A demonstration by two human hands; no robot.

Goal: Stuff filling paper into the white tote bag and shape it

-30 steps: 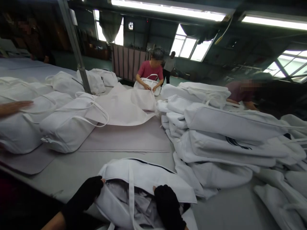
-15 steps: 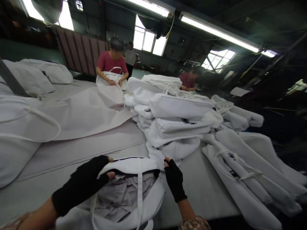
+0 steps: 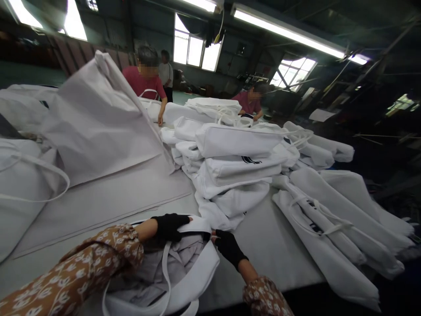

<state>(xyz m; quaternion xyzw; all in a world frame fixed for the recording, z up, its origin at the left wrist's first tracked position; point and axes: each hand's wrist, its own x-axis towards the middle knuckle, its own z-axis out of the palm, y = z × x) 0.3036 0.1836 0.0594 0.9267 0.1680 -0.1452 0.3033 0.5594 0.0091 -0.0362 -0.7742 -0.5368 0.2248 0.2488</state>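
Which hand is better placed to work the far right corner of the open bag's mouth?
Probably the right hand: its fingertips are at that corner of the white bag, whereas the left hand lies farther left, over the far rim.

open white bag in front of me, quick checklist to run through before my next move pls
1. Left hand at the far flap of the white bag: ok, it lies over the flap.
2. Right hand at the right end of the opening: ok, fingertips are there; how firmly they hold, cannot tell.
3. Opening wide enough to see inside: ok, grey cloth shows within.
4. Handle strap out of the way: not ok, it crosses the opening.
5. Zip pull within reach: cannot tell, none can be made out.
6. Co-worker's hand away from this bag: ok, it is across the table.
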